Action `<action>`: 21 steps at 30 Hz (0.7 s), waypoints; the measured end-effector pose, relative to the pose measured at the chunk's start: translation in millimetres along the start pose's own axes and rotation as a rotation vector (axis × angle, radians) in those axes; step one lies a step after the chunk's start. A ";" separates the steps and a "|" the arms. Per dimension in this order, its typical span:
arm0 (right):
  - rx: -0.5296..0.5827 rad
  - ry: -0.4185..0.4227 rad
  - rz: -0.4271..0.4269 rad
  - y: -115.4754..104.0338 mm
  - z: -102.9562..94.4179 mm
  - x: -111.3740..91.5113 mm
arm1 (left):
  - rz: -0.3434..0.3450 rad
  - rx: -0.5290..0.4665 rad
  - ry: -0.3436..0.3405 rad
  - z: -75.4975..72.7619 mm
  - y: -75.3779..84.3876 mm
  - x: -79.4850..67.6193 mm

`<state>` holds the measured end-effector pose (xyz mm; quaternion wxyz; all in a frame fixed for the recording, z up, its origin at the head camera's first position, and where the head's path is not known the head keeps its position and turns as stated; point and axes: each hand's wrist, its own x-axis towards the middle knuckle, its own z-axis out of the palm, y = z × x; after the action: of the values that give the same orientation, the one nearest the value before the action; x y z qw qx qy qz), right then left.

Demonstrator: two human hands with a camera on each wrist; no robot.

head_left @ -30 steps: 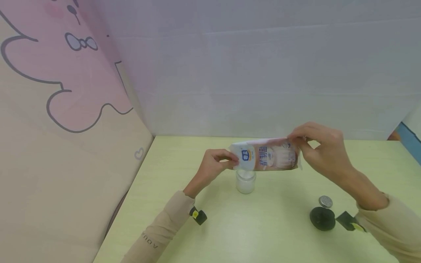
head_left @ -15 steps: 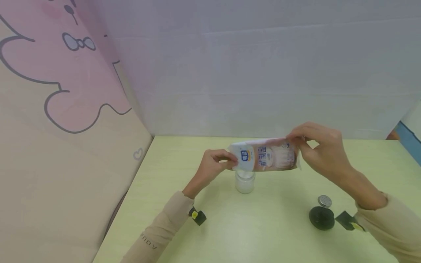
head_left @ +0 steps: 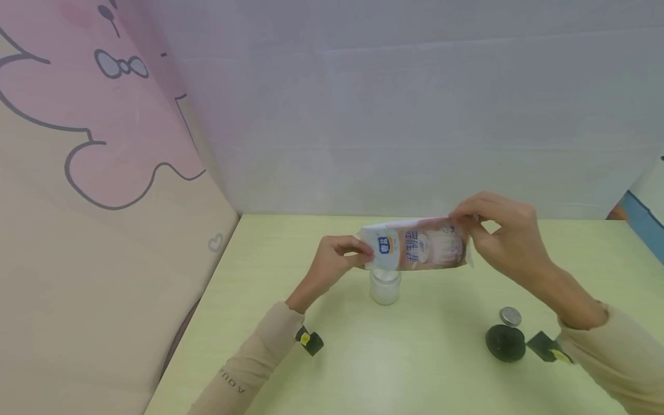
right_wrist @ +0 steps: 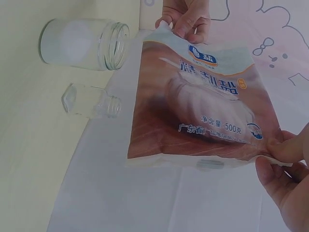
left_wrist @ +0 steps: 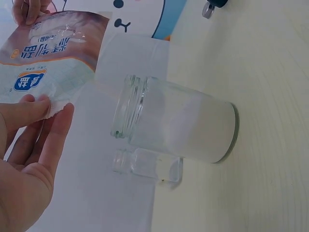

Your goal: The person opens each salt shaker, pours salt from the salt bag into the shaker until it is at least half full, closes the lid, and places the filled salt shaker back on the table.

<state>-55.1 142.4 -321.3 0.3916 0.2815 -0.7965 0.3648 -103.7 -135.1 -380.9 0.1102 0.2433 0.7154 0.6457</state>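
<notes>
A brown and pale-blue bag of salt hangs sideways in the air between both hands. My left hand pinches its pale, torn-edged end between thumb and fingers. At the opposite end, my right hand pinches a corner of the bag, seen close in the right wrist view. Beneath the bag's left end stands a glass jar with white salt inside; its open, threaded mouth shows in the left wrist view. Beside the jar is a small clear glass bottle, hidden behind the jar and bag in the head view.
On the table at the right lie a silver cap with holes and a round black object, below the right forearm. A pale cloth rises behind the table, and a cloth with a pink cartoon hangs at the left.
</notes>
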 end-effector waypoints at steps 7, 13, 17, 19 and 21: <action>0.015 -0.001 -0.009 0.0 0.5 0.6 | 0.008 0.000 -0.002 -0.8 -0.6 0.2; 0.024 0.001 -0.010 -0.1 0.6 0.7 | 0.012 0.002 -0.002 -0.8 -0.6 0.4; 0.026 0.003 -0.016 0.0 0.5 0.7 | 0.013 -0.002 -0.005 -0.7 -0.6 0.4; 0.023 0.003 -0.016 0.1 0.5 0.6 | 0.014 -0.003 -0.007 -0.6 -0.6 0.5; 0.018 0.003 -0.014 0.2 0.3 0.4 | 0.017 -0.005 -0.008 -0.5 -0.9 0.5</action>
<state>-55.5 142.2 -321.2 0.3928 0.2899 -0.7904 0.3699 -104.5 -135.3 -381.6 0.1082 0.2519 0.7111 0.6474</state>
